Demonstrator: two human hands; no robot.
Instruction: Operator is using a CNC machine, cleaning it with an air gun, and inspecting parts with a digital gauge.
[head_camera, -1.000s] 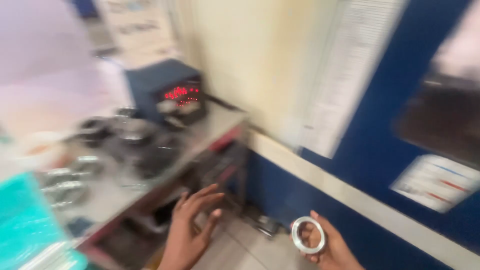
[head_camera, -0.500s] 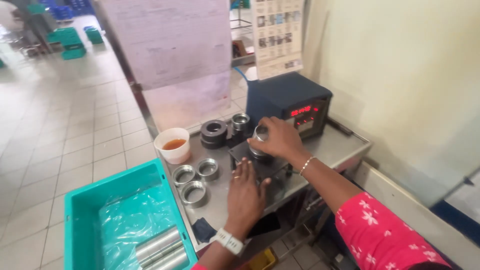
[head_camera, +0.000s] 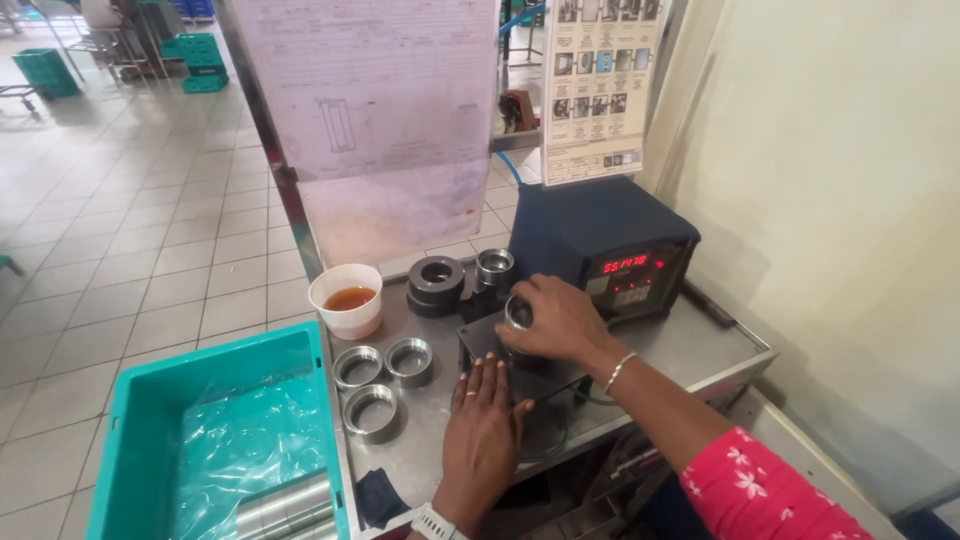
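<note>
1: Two hands at a steel table (head_camera: 700, 350). Which step is in hand?

2: By the look of it, seating a part. The right hand (head_camera: 555, 320) curls over a ring (head_camera: 518, 312), fingers and thumb pinching its rim, and holds it on top of the dark block (head_camera: 478, 345) in front of the meter (head_camera: 600, 245). The left hand (head_camera: 483, 425) lies flat, palm down, fingers together, its tips touching the front of the block.

1: What does the next move call for?

2: A judgement only: the ring must sit level on the block, so the pinch has to stay even while the flat hand braces the block against sliding.

1: Counts?

2: Bright rings, five: the one under the right hand, three loose ones (head_camera: 371, 411) just left of the block, and one (head_camera: 495, 267) at the back beside the meter. Dark rings (head_camera: 437, 280): a stack, apparently two; the exact number cannot be told. One cup (head_camera: 346, 315) of amber liquid, one meter with a red display, one crate (head_camera: 130, 400) lined with plastic film, at least two tubes (head_camera: 285, 505) in its near corner.
</note>
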